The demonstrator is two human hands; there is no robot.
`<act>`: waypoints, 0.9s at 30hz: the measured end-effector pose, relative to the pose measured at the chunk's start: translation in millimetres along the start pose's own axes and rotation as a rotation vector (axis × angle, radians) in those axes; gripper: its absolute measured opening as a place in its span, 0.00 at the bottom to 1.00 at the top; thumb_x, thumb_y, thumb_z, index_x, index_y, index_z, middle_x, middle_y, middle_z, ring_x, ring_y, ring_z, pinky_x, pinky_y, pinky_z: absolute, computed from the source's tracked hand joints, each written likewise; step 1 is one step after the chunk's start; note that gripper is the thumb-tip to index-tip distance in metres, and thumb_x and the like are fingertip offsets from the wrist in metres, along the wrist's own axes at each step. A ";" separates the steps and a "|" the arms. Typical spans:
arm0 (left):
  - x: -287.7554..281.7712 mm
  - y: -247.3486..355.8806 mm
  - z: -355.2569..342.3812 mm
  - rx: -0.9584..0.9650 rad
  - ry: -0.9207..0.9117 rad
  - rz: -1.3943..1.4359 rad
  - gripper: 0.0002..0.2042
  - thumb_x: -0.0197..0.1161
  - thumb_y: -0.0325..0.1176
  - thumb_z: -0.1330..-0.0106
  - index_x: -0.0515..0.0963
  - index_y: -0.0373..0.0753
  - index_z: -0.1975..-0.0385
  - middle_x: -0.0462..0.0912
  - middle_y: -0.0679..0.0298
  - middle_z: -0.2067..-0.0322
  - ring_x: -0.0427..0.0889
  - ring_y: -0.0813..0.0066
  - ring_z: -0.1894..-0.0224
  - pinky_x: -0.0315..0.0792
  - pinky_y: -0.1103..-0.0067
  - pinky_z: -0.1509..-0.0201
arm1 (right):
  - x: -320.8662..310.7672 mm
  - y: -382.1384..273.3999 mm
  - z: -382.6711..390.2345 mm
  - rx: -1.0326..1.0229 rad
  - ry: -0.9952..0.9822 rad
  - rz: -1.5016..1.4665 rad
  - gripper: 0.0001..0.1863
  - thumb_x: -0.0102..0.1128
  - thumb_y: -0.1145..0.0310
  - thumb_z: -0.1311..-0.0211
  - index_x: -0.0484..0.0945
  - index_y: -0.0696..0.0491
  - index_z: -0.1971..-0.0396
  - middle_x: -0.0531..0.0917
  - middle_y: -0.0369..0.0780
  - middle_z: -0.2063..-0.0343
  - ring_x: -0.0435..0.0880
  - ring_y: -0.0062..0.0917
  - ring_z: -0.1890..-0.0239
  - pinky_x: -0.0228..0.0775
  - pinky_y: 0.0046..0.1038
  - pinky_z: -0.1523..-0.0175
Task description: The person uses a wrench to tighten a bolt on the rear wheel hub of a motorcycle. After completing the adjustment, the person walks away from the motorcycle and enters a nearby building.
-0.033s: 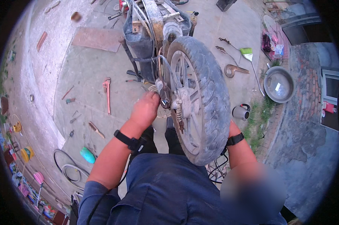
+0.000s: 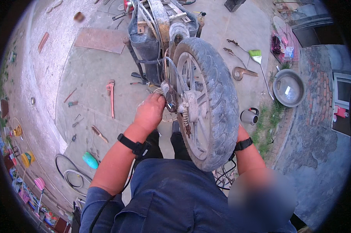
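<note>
A worn motorcycle wheel (image 2: 222,105) with a grey tyre and pale spokes stands upright before me, mounted on a stripped, dusty motorcycle frame (image 2: 144,58). My left hand (image 2: 150,110) has its fingers curled against the metal parts (image 2: 169,97) at the left of the hub. Whatever those fingers pinch is hidden. A coil spring (image 2: 185,115) on a rod sits beside the hub. On the wheel's other side, my right hand (image 2: 241,134) goes behind the tyre; only its wrist end shows, and the fingers are out of sight.
A red pipe wrench (image 2: 111,99), a wooden-handled brush (image 2: 99,134) and a green bottle (image 2: 90,160) lie on the concrete at left. To the right are a curved metal tool (image 2: 245,73), a green broom (image 2: 255,55), a grey basin (image 2: 279,86) and a grey jug (image 2: 248,117).
My left hand's knuckles have shifted very slightly beside the hub. The wheel, frame and right arm look unchanged.
</note>
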State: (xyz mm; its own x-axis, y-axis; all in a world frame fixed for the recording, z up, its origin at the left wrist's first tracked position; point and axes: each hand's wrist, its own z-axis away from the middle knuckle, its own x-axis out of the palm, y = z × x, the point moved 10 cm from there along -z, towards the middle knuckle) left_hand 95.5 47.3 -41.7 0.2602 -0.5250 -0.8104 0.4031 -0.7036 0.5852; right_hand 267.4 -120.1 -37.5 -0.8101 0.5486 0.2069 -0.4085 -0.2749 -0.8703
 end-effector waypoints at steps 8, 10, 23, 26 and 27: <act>27.5 -6.5 55.3 -0.353 -0.338 0.375 0.10 0.52 0.33 0.29 0.74 0.32 0.63 0.83 0.55 0.68 0.83 0.62 0.68 0.77 0.71 0.64 | -37.5 48.1 -15.2 0.025 0.038 0.090 0.18 0.41 0.65 0.25 0.75 0.59 0.48 0.81 0.35 0.55 0.79 0.19 0.55 0.72 0.23 0.47; 51.7 7.9 78.2 -0.546 -0.535 0.879 0.12 0.50 0.36 0.26 0.73 0.32 0.62 0.84 0.56 0.68 0.83 0.69 0.69 0.77 0.74 0.65 | -34.3 50.3 -18.4 -0.007 0.018 0.146 0.18 0.41 0.65 0.25 0.75 0.59 0.48 0.81 0.36 0.55 0.79 0.19 0.54 0.72 0.23 0.47; 50.8 53.8 67.5 -0.757 -0.646 1.483 0.15 0.46 0.40 0.24 0.72 0.33 0.54 0.81 0.57 0.69 0.83 0.69 0.67 0.78 0.79 0.66 | 2.8 1.3 21.6 0.260 0.165 -0.163 0.17 0.42 0.68 0.26 0.74 0.59 0.47 0.81 0.35 0.54 0.79 0.18 0.55 0.72 0.23 0.47; 49.1 52.3 70.4 -0.756 -0.643 1.516 0.14 0.47 0.40 0.24 0.72 0.34 0.55 0.81 0.58 0.69 0.83 0.70 0.67 0.78 0.78 0.67 | 5.1 7.7 14.3 0.220 0.109 -0.163 0.16 0.44 0.68 0.26 0.75 0.59 0.47 0.81 0.35 0.55 0.79 0.17 0.55 0.71 0.22 0.48; 48.4 50.5 69.8 -0.737 -0.640 1.455 0.14 0.47 0.40 0.24 0.72 0.34 0.56 0.82 0.57 0.69 0.83 0.69 0.67 0.78 0.77 0.67 | 3.7 9.7 13.0 0.211 0.102 -0.145 0.16 0.44 0.68 0.27 0.75 0.59 0.47 0.81 0.35 0.55 0.78 0.17 0.55 0.71 0.22 0.48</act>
State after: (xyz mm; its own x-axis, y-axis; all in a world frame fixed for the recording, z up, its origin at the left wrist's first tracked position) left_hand 67.2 -47.1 -49.3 0.4563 -0.6916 0.5599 0.5027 0.7196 0.4791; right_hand 255.0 -131.0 -39.3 -0.6941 0.6684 0.2673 -0.6047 -0.3398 -0.7204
